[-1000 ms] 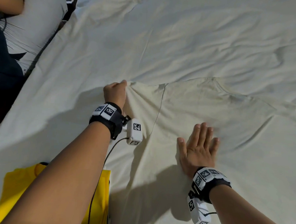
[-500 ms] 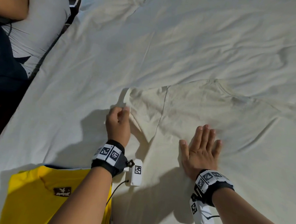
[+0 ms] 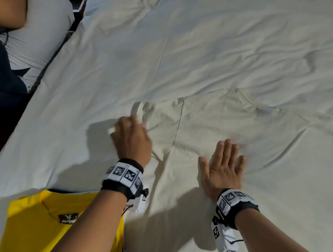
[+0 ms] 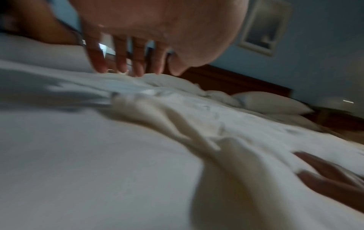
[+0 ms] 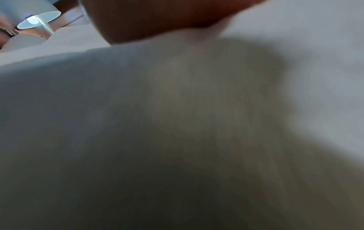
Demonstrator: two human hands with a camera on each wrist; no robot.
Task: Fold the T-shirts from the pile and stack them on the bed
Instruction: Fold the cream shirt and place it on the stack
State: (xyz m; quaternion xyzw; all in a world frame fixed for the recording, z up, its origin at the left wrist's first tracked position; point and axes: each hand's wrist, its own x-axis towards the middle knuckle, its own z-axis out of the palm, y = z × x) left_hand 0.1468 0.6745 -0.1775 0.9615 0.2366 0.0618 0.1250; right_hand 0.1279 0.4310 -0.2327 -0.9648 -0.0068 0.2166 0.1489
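A cream T-shirt (image 3: pixel 239 125) lies spread on the white bed sheet (image 3: pixel 185 49), its left sleeve (image 3: pixel 162 121) creased. My left hand (image 3: pixel 128 124) hovers at the sleeve's near edge. In the left wrist view its fingers (image 4: pixel 122 62) point straight down with the tips at the cloth (image 4: pixel 177 121), holding nothing. My right hand (image 3: pixel 223 163) lies flat, palm down, on the shirt's body with its fingers together. The right wrist view shows only blurred cloth (image 5: pixel 177 124) under the palm (image 5: pixel 157 18). A folded yellow T-shirt (image 3: pixel 40 231) with a dark label sits at the near left.
Another person in a grey top (image 3: pixel 41 32) sits at the bed's left edge, upper left. Pillows (image 4: pixel 271 102) and a wooden headboard (image 4: pixel 236 80) lie at the far end. A lamp (image 5: pixel 39 20) stands beside the bed. Rumpled bare sheet stretches beyond the shirt.
My left hand let go of the sleeve's end and drew back toward me, leaving the sleeve lying creased. The right hand stayed flat on the shirt. More of the yellow shirt shows.
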